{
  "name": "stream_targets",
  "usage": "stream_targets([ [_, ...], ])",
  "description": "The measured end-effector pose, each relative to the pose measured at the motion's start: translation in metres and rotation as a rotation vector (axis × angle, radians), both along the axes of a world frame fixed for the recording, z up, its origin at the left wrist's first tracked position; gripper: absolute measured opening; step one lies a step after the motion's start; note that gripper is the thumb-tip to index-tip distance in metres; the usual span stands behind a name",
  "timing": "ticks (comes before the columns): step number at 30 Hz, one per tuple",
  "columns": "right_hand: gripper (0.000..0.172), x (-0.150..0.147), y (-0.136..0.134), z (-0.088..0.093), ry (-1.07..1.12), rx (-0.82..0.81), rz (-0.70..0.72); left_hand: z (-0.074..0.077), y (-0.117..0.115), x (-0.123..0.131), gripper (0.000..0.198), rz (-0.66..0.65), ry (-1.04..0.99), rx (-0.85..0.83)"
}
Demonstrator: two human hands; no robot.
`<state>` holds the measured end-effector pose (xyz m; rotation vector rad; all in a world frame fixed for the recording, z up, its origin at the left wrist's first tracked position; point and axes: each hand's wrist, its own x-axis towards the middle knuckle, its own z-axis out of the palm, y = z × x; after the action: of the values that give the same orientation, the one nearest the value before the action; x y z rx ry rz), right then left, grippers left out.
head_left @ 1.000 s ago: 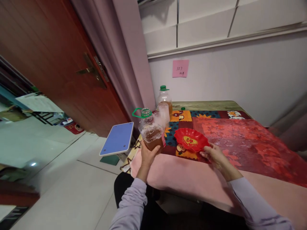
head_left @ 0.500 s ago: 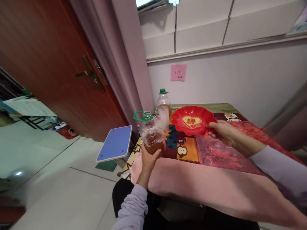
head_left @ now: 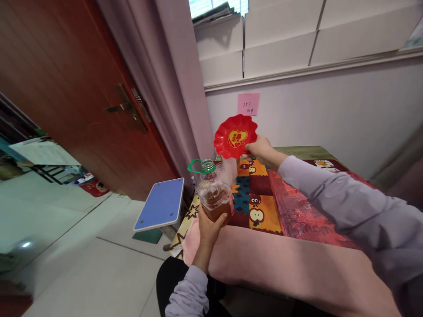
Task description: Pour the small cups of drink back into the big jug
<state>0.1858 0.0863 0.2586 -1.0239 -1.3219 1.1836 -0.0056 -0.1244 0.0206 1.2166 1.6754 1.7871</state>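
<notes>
My left hand [head_left: 209, 229] is wrapped round the lower part of a clear plastic bottle [head_left: 214, 193]. Brown liquid with foam on top fills part of it, its mouth is uncapped, and a green carry ring sits at the neck. Between the thumb and fingers of my right hand [head_left: 261, 147] is the rim of a red scalloped plate [head_left: 235, 136] with a yellow heart print. The plate is tilted, raised above and beyond the bottle's mouth, apart from it. Clear plastic cups [head_left: 228, 169] stand stacked behind the bottle. A second bottle is mostly hidden by the plate.
A patterned cloth [head_left: 264, 211] and a pink cloth [head_left: 280, 255] cover the table. To the left stands a small blue-topped stool [head_left: 160, 204]. A pink note [head_left: 248, 104] is stuck on the wall, and a brown door [head_left: 99, 88] is at far left.
My right hand has carried the red plate up and to the left, from over the table to in front of the second bottle. My left hand still holds its bottle in nearly the same place.
</notes>
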Motion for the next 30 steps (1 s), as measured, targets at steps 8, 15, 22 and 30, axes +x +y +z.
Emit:
stream_targets([
  [8,0.046,-0.020,0.030,-0.039,-0.192,0.170,-0.116,-0.010,0.003,-0.003,0.107,0.009,0.022,0.055],
  [15,0.061,-0.015,0.028,-0.044,-0.342,0.259,-0.157,-0.012,0.006,-0.005,0.108,0.013,0.034,0.041],
  [22,0.066,-0.012,0.015,-0.038,-0.486,0.368,-0.180,-0.009,0.004,-0.004,0.107,0.016,0.033,0.021],
  [30,0.061,-0.008,0.007,-0.042,-0.581,0.504,-0.180,-0.005,0.003,-0.002,0.105,0.018,0.033,0.017],
])
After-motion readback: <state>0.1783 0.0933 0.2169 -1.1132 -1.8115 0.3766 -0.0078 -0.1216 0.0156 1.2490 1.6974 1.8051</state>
